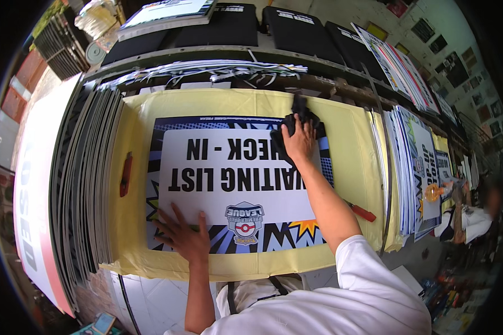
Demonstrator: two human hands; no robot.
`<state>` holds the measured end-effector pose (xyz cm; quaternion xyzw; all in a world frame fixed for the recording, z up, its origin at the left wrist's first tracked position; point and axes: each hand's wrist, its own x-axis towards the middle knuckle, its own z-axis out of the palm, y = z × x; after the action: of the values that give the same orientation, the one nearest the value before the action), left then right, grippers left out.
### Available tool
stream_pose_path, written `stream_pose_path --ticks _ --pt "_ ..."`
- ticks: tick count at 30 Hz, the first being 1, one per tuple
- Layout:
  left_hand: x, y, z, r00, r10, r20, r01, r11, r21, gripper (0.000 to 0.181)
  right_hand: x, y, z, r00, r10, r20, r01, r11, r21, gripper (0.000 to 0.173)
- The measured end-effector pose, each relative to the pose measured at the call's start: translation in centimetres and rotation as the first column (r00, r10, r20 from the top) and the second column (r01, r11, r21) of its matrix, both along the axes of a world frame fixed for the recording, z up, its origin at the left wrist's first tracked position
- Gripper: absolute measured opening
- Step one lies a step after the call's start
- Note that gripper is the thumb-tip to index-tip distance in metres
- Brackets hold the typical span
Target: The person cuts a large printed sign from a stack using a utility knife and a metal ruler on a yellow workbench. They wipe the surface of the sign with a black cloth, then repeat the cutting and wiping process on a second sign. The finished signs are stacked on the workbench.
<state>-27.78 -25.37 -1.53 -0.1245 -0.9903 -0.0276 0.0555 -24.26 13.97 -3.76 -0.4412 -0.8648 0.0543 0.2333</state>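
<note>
A printed sign board (243, 209) with large black lettering, upside down to me, lies on a yellow cloth-like table cover (352, 159). My right hand (300, 140) presses a crumpled black cloth (295, 121) onto the board's far right corner. Near its close left corner my left hand (185, 238) rests flat with the fingers spread, holding nothing. One red-handled cutter (126, 175) lies on the cover left of the board. Another red-handled tool (364, 212) lies to the right, partly hidden by my right forearm.
Stacked boards stand at the left (90, 176) and right (406, 167) of the cover. Beyond the far edge are a pile of trimmed strips (218, 69) and black padded panels (297, 33). A person (465, 217) is at the far right, near an orange bottle (433, 193).
</note>
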Motion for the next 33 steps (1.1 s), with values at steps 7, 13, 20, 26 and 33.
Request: stream_pose_path --ticks 7,13,20,26,33 --pt "0.1 0.1 -0.1 1.000 -0.013 0.015 0.012 1.000 0.024 0.084 -14.1 -15.4 0.9 0.934 0.349 -0.083 -0.350 0.937 -0.001 0.064" --pt "0.0 -0.5 -0.7 0.999 -0.028 -0.029 0.028 1.000 -0.012 0.083 -15.8 -24.5 -0.3 0.688 0.720 -0.087 -0.725 0.683 -0.085 0.065" --pt "0.1 -0.5 -0.6 0.999 -0.031 -0.010 0.031 0.997 0.069 0.084 -2.2 -3.9 -1.6 0.990 0.131 0.051 -0.135 0.988 0.076 0.067" --pt "0.2 -0.1 -1.5 0.999 -0.018 -0.048 0.022 0.996 0.087 0.085 3.6 -2.1 -1.3 0.980 -0.112 0.166 0.099 0.991 0.087 0.072" --pt "-0.1 -0.5 -2.5 0.998 -0.009 -0.056 0.011 0.999 0.040 0.085 -4.1 -20.9 0.4 0.818 0.569 -0.084 -0.567 0.822 0.039 0.069"
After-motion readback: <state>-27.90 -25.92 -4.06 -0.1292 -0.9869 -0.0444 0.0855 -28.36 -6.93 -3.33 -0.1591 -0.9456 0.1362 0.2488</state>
